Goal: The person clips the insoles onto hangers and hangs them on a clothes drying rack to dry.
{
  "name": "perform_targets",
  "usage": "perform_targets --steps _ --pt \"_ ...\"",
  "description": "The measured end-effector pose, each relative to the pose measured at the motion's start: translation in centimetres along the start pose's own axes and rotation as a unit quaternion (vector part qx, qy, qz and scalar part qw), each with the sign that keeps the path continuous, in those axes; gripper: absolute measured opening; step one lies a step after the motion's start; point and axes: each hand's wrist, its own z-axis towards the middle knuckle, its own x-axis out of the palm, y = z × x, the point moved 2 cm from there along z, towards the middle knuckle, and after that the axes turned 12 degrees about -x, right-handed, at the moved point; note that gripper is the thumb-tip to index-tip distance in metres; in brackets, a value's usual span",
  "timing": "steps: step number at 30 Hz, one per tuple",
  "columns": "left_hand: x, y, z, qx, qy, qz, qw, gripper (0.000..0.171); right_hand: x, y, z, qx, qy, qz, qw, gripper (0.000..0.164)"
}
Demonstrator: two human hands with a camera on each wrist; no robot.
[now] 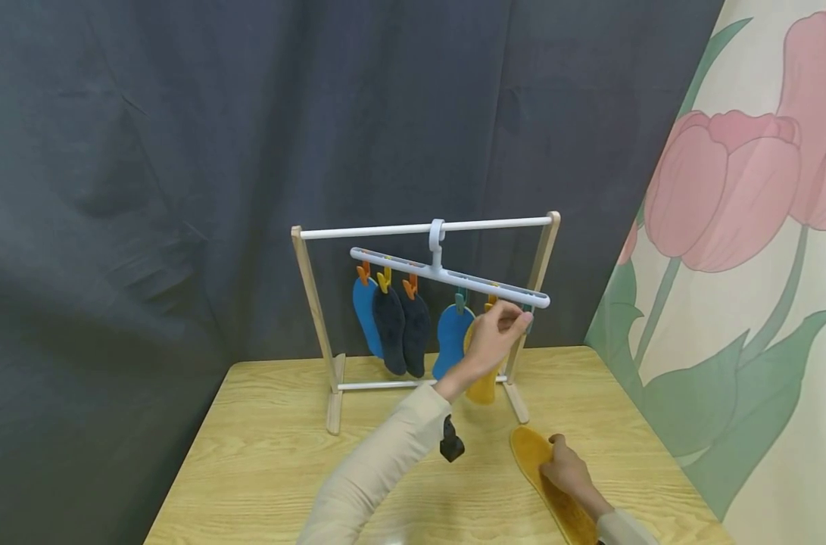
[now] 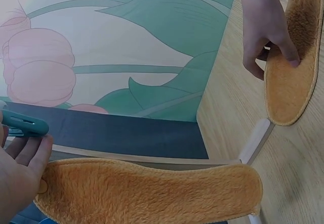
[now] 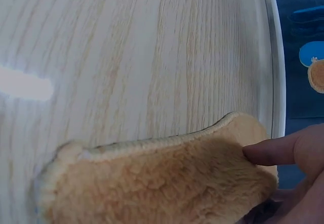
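Note:
At the right end of the tilted white hanger (image 1: 484, 284), my left hand (image 1: 490, 341) pinches a teal clothespin (image 2: 25, 125). A fuzzy yellow-orange insole (image 2: 152, 188) hangs beside that hand, partly hidden by it in the head view. Lower right, over the table, my right hand (image 1: 568, 471) grips another yellow-orange insole (image 1: 531, 450) near its far end, thumb on the fuzzy face (image 3: 152, 183). Farther left on the hanger, orange, yellow and teal clothespins hold two blue insoles (image 1: 453, 337) and two dark insoles (image 1: 388, 329).
The hanger hooks over the white top bar (image 1: 365, 232) of a small wooden rack (image 1: 313, 303) on the wood-grain table (image 1: 263, 454). Behind it falls a dark curtain (image 1: 181, 151). To the right is a tulip-painted wall (image 1: 740, 303). A black object (image 1: 451, 443) shows beneath the left forearm.

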Motion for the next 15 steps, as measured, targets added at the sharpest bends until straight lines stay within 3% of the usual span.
perform_targets --steps 11,15 --pt "-0.25 0.61 -0.17 -0.033 0.020 -0.022 0.9990 0.030 0.28 0.41 0.11 -0.021 0.000 0.010 1.000 0.048" --pt "-0.28 0.47 -0.42 -0.041 0.025 -0.010 0.9988 0.032 0.35 0.51 0.20 -0.011 -0.001 0.037 0.999 0.043"
